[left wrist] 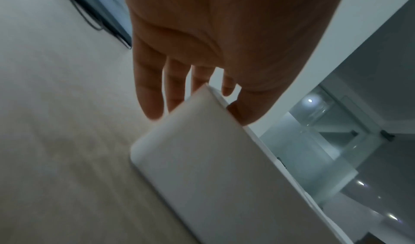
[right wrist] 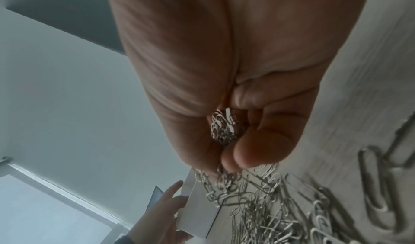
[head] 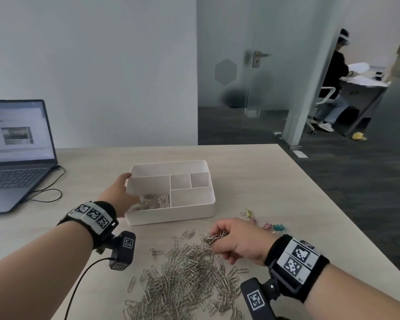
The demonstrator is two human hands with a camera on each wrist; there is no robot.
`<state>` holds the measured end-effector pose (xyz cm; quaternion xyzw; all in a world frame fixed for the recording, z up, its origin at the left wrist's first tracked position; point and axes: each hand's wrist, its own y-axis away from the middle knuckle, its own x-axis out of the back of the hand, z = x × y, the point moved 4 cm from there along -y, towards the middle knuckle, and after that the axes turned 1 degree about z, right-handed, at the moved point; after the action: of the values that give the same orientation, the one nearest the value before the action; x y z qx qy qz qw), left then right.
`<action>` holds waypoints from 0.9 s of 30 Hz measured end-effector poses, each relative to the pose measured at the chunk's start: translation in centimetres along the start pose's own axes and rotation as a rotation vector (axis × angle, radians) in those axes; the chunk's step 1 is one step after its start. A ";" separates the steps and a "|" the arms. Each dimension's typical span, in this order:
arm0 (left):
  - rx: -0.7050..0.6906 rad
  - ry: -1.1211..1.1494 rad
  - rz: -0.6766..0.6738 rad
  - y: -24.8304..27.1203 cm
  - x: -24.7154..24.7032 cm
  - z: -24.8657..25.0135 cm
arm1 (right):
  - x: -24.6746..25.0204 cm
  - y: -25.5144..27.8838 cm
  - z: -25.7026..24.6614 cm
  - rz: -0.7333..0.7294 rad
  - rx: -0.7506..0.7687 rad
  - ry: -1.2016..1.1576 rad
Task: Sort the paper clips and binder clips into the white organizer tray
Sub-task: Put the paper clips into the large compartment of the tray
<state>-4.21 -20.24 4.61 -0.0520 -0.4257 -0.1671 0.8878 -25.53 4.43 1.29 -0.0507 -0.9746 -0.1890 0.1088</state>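
The white organizer tray (head: 194, 165) sits mid-table, with silver paper clips (head: 155, 200) in its near-left compartment. My left hand (head: 126, 188) holds the tray's left wall (left wrist: 202, 168), fingers (left wrist: 150, 95) outside and thumb at the rim. A big pile of paper clips (head: 187, 273) lies in front of the tray. Just above it, my right hand (head: 217, 239) grips a bunch of clips (right wrist: 222, 128), with more dangling from the fingers. A few coloured binder clips (head: 270, 226) lie on the table to the right of the tray's near corner.
An open laptop (head: 16, 153) stands at the far left, its black cable (head: 46, 192) looping toward the tray. The table's right edge (head: 333, 204) runs diagonally. Beyond a glass door, a person (head: 333, 84) sits at another desk.
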 end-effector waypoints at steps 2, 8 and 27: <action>0.042 0.034 0.010 0.0 -0.2 -0.2 | 0.1 0.2 0.2 0.006 0.000 -0.009; 0.047 0.143 -0.019 -0.2 -0.9 0.5 | 0.5 0.9 0.5 0.025 -0.015 -0.023; -0.203 0.075 -0.179 2.9 -6.9 8.5 | 5.3 3.0 -2.8 0.177 0.042 -0.341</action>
<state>-13.51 -13.82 4.76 -0.0970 -0.3762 -0.2898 0.8747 -29.69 6.45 6.12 -0.1651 -0.9744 -0.1471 -0.0409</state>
